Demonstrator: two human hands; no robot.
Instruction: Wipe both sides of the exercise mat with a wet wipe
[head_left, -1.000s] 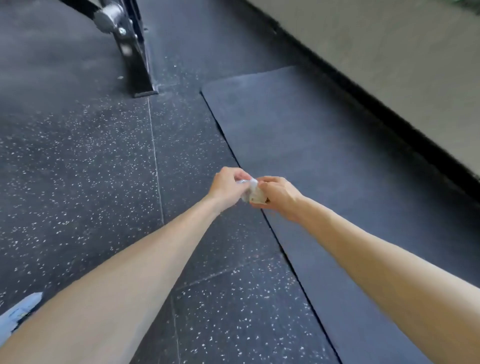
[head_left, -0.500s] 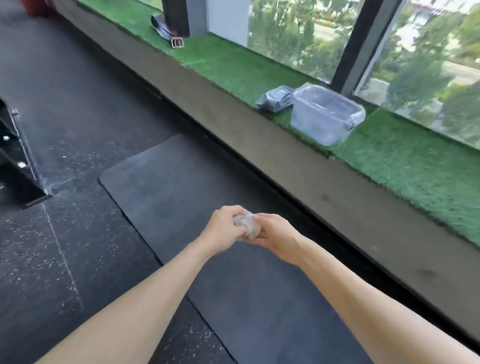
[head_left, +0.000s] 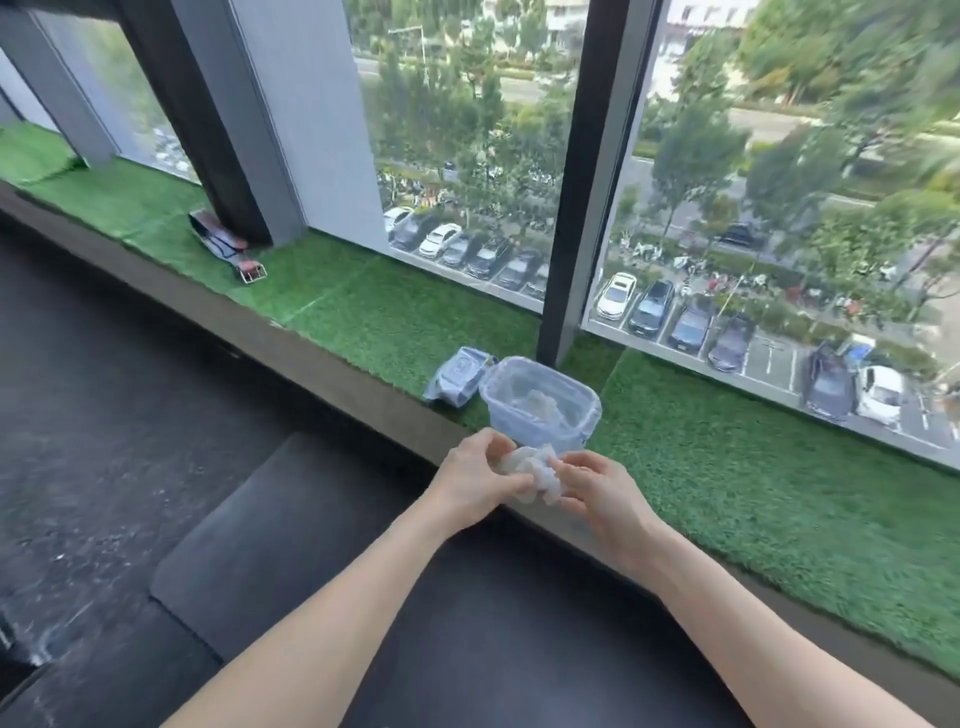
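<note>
A crumpled white wet wipe (head_left: 532, 470) is bunched between both hands. My left hand (head_left: 475, 480) grips its left side and my right hand (head_left: 600, 491) pinches its right side. Both hands hover over the window ledge edge, just in front of a clear plastic container (head_left: 540, 402). The dark grey exercise mat (head_left: 291, 535) lies flat on the floor below my forearms, its rounded corner toward the left.
A wet wipe pack (head_left: 457, 376) lies left of the container on the green turf ledge (head_left: 753, 493). A small strap with a metal buckle (head_left: 228, 247) rests farther left. Windows and a black pillar (head_left: 582, 208) stand behind. Speckled black floor (head_left: 93, 415) spreads left.
The view has swung up from the floor to the window ledge. My hands, still holding the wipe together, have come close to the clear container.
</note>
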